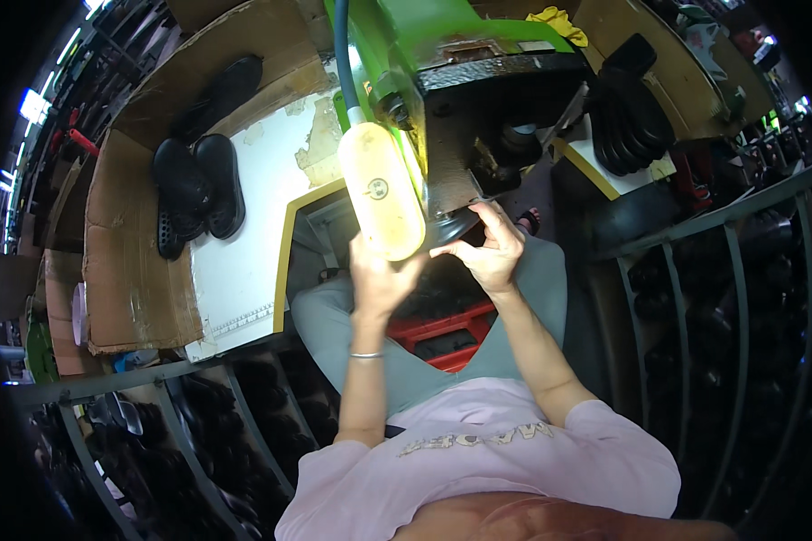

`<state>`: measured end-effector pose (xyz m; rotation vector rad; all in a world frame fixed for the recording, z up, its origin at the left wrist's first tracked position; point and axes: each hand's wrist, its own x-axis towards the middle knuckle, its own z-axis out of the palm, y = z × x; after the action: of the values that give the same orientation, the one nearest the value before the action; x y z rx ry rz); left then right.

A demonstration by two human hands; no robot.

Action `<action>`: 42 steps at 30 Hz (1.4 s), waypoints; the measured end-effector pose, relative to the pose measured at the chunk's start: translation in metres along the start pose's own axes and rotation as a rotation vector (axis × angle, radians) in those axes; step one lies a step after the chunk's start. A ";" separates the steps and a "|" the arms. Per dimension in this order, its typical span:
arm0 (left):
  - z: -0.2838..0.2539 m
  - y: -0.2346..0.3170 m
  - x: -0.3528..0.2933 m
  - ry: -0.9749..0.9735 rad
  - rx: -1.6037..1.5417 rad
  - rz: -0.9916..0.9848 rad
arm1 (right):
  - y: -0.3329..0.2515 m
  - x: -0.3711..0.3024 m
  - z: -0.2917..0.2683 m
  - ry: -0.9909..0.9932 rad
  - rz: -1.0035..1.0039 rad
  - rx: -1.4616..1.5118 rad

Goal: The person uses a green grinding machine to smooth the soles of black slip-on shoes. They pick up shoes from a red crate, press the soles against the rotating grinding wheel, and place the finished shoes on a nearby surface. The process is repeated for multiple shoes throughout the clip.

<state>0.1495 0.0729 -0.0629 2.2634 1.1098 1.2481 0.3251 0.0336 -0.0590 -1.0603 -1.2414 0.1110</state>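
Observation:
My right hand [492, 254] is beneath the head of a green sewing-type machine [478, 117], its thumb and forefinger curled onto the edge of a dark, rounded piece [453, 227]. Most of that piece is hidden, so its exact kind does not show. My left hand [383, 278] is on the other side of it, smeared by motion. A yellow oval lamp [381, 194] on a dark cable hangs in front of the left fingers and covers them. Whether the left hand also touches the dark piece cannot be seen.
Left of the machine, several black shoes [218, 185] lie on a white tabletop [244, 261] with yellow edging, walled by cardboard [140, 261]. At right, stacked black soles [627, 126] stand beside a cardboard box [695, 86]. Metal racks [735, 298] flank me. Between my legs is a red crate-like frame [447, 338].

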 end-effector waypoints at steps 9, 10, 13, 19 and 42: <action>0.069 0.029 -0.019 0.299 -0.950 -0.365 | 0.091 -0.042 -0.016 -0.172 0.661 0.545; 0.073 0.030 -0.021 0.323 -0.996 -0.384 | 0.107 -0.052 -0.022 -0.140 0.712 0.480; 0.080 0.026 -0.023 0.319 -1.040 -0.419 | 0.140 -0.070 -0.049 0.145 0.819 0.648; 0.050 0.035 -0.012 0.256 -1.000 -0.383 | 0.044 0.033 -0.121 0.137 0.511 0.051; -0.090 -0.007 -0.070 0.241 -0.402 -0.174 | 0.026 -0.069 -0.018 -0.317 0.628 -0.067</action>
<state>0.0496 0.0166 -0.0564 1.7212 0.9991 1.5398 0.3251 -0.0033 -0.1252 -1.5043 -1.1530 0.7463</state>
